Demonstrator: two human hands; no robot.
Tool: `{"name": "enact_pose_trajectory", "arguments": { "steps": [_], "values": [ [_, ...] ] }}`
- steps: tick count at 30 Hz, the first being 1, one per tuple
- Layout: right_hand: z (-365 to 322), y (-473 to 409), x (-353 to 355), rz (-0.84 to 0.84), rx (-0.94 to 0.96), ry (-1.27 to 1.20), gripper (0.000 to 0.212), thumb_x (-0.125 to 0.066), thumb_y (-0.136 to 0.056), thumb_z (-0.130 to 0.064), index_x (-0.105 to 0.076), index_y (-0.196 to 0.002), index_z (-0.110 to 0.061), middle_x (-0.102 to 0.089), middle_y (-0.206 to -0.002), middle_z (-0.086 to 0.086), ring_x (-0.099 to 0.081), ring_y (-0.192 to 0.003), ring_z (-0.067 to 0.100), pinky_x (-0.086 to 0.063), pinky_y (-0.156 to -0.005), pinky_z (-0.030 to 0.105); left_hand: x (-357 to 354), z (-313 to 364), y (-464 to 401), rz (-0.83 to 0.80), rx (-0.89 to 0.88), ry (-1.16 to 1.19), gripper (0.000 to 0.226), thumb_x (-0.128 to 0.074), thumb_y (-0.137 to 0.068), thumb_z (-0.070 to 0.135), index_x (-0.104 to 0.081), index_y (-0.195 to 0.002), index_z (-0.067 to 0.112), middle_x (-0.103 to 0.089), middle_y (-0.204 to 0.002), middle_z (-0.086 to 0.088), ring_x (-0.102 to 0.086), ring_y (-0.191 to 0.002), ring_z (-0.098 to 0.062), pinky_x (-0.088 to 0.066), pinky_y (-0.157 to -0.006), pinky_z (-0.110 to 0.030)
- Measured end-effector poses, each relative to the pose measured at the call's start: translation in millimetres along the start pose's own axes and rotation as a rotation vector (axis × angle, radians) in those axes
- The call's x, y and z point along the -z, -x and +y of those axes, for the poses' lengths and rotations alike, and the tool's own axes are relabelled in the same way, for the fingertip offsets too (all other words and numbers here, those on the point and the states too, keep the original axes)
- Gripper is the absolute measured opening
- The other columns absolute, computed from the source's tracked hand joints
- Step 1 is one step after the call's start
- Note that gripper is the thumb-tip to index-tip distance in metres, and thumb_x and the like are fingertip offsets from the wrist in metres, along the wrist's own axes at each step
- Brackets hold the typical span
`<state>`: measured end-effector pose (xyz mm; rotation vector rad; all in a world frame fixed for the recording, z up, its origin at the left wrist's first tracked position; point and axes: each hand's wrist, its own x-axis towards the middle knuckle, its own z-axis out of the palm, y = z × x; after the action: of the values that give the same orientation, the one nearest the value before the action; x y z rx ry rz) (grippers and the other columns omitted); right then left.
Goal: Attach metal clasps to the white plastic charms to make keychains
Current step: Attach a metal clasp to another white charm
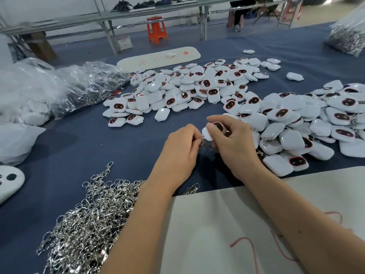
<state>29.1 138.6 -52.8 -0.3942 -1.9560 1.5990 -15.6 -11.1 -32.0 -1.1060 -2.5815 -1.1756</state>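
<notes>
A heap of loose metal clasps (87,220) lay nearest, on the blue tabletop (98,147) beside a white board (217,224). Above it, the left hand (178,153) pinched a metal clasp (206,145) in a closed grip, while the right hand (234,142) gripped 1 white charm (212,130), its dark face up. Clasp and charm met between the 2 hands. Farther back, piles of white charms (197,89) spread out, with clear plastic bags (79,86) at left.
</notes>
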Motion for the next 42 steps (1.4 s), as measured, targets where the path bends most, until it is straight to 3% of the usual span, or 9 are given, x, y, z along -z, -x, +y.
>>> {"name": "enact_pose_trajectory", "arguments": {
  "steps": [6, 12, 15, 22, 28, 34, 39, 42],
  "values": [
    [-3, 2, 2, 0.012, 0.018, 0.106, 0.017, -0.073, -0.095, -0.023, -0.078, -0.111, -0.02, -0.063, -0.072, -0.016, -0.057, -0.063, 0.003, -0.047, -0.071, 0.024, -3, 1, 0, -0.019, -0.002, -0.098, 0.011, -0.051, -0.1, 0.008, -0.055, -0.093, 0.015, -0.057, -0.092, 0.006, -0.052, -0.086, -0.018, -0.046, -0.078, -0.039],
    [-6, 5, 3, 0.031, 0.062, 0.188, 0.015, -0.073, -0.092, -0.018, -0.078, -0.106, -0.018, -0.068, -0.071, -0.001, -0.055, -0.059, 0.005, -0.048, -0.064, 0.018, -9, 8, -1, -0.031, -0.021, -0.19, 0.021, -0.052, -0.094, -0.009, -0.056, -0.1, 0.01, -0.053, -0.11, -0.005, -0.049, -0.099, -0.021, -0.042, -0.086, -0.034],
    [-6, 6, 2, 0.029, 0.055, 0.212, 0.015, -0.073, -0.09, -0.016, -0.079, -0.104, -0.017, -0.067, -0.068, -0.006, -0.055, -0.058, 0.004, -0.046, -0.064, 0.017, -11, 12, -1, -0.05, -0.008, -0.208, 0.025, -0.051, -0.091, -0.013, -0.056, -0.103, 0.008, -0.051, -0.112, -0.006, -0.047, -0.099, -0.02, -0.041, -0.086, -0.033],
    [-6, 7, 2, 0.017, 0.067, 0.198, 0.013, -0.074, -0.089, -0.015, -0.079, -0.1, -0.02, -0.064, -0.063, -0.011, -0.055, -0.055, 0.0, -0.042, -0.058, 0.01, -9, 12, 0, -0.033, 0.054, -0.214, 0.023, -0.05, -0.093, -0.008, -0.052, -0.1, 0.014, -0.049, -0.109, -0.001, -0.044, -0.094, -0.017, -0.042, -0.081, -0.035],
    [-7, 4, 4, -0.001, -0.064, -0.018, 0.013, -0.072, -0.091, -0.015, -0.079, -0.088, -0.026, -0.063, -0.063, -0.015, -0.055, -0.057, 0.008, -0.046, -0.058, 0.02, -8, 7, -2, 0.041, 0.094, -0.069, 0.013, -0.049, -0.1, 0.009, -0.052, -0.092, 0.019, -0.061, -0.088, 0.004, -0.056, -0.084, -0.023, -0.049, -0.075, -0.048],
    [-10, 3, 7, -0.015, -0.184, -0.281, 0.009, -0.071, -0.095, -0.012, -0.079, -0.094, -0.016, -0.063, -0.065, -0.003, -0.053, -0.053, 0.01, -0.044, -0.05, 0.018, -3, 0, -1, 0.101, -0.028, 0.141, 0.015, -0.072, -0.09, 0.007, -0.069, -0.097, 0.02, -0.068, -0.088, 0.014, -0.065, -0.087, -0.005, -0.05, -0.078, -0.013],
    [-11, 4, 8, -0.038, -0.173, -0.311, 0.008, -0.072, -0.095, -0.011, -0.079, -0.096, -0.015, -0.063, -0.067, -0.001, -0.051, -0.054, 0.012, -0.042, -0.049, 0.019, -1, -3, -2, 0.141, -0.014, 0.165, 0.014, -0.071, -0.091, 0.006, -0.074, -0.092, 0.019, -0.071, -0.084, 0.016, -0.068, -0.085, -0.003, -0.048, -0.075, -0.01],
    [-11, 6, 7, -0.053, -0.099, -0.302, 0.01, -0.073, -0.093, -0.009, -0.079, -0.097, -0.016, -0.063, -0.068, -0.001, -0.051, -0.053, 0.014, -0.042, -0.049, 0.019, 0, -5, -1, 0.079, 0.038, 0.185, 0.013, -0.073, -0.091, 0.008, -0.074, -0.085, 0.02, -0.07, -0.075, 0.017, -0.066, -0.074, -0.003, -0.044, -0.068, -0.009]
  ]
}}
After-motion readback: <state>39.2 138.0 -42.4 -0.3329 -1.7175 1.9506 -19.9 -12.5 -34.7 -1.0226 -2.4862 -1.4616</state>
